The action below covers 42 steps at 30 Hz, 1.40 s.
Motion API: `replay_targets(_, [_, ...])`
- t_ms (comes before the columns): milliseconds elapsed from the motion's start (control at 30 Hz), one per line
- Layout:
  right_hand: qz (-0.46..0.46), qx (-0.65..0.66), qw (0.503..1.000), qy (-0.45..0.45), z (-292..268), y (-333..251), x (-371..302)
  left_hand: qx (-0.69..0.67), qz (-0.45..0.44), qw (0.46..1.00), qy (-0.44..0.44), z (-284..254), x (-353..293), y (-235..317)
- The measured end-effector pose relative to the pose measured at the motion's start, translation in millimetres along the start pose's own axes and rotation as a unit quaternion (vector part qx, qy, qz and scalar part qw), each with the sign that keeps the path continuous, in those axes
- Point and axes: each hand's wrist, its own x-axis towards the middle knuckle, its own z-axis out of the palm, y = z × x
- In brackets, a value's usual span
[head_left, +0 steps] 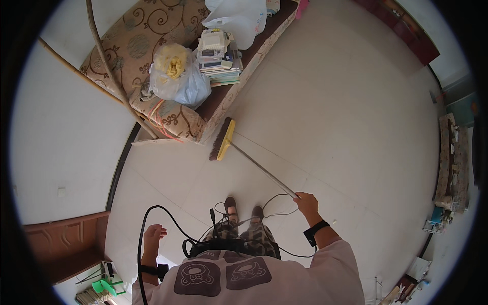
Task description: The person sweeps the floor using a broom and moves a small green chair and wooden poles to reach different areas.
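Observation:
In my right hand (pixel 306 204) is the end of a long metal-handled broom (pixel 269 174), fingers wrapped round the pole. Its wide yellow head with dark bristles (pixel 222 140) rests on the tiled floor, close to the corner of a patterned sofa (pixel 175 127). My left hand (pixel 154 235) hangs at my left side, away from the broom, with nothing in it and its fingers loosely apart. A black cable (pixel 147 223) loops just beside that hand and runs to my waist.
Bags (pixel 180 76) and a stack of books (pixel 219 63) sit on the sofa. Two wooden poles (pixel 104 56) lean over its near end. At the left stands a brown wooden cabinet (pixel 71 239); near it is a green chair (pixel 104 286). Furniture (pixel 450 162) lines the right wall.

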Motion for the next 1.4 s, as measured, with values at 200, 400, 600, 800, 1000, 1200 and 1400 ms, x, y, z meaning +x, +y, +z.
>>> replay_targets(200, [-0.013, -0.088, 0.995, 0.037, -11, -61, 126, 0.019, -0.034, 0.998, 0.040, -14, -10, 5])
replay_targets(400, [0.032, -0.172, 0.984, 0.024, -68, -59, 201, 0.013, -0.077, 0.992, 0.102, -27, -44, -18])
replay_targets(600, [0.125, -0.178, 0.973, 0.077, -118, -62, 233, 0.007, -0.138, 0.980, 0.141, -30, -67, -38])
replay_targets(800, [0.145, -0.200, 0.953, 0.174, -132, -83, 238, 0.001, -0.125, 0.977, 0.171, -31, -76, -46])
replay_targets(1000, [0.074, -0.299, 0.930, 0.200, -147, -50, 185, -0.024, -0.103, 0.984, 0.140, -40, -65, -53])
replay_targets(1200, [0.027, -0.190, 0.974, 0.121, -155, -4, 71, -0.035, -0.083, 0.995, 0.050, -19, -24, -51])
replay_targets(1400, [-0.036, -0.154, 0.981, 0.114, -57, -28, 45, -0.002, -0.024, 1.000, -0.005, -4, 0, -22])
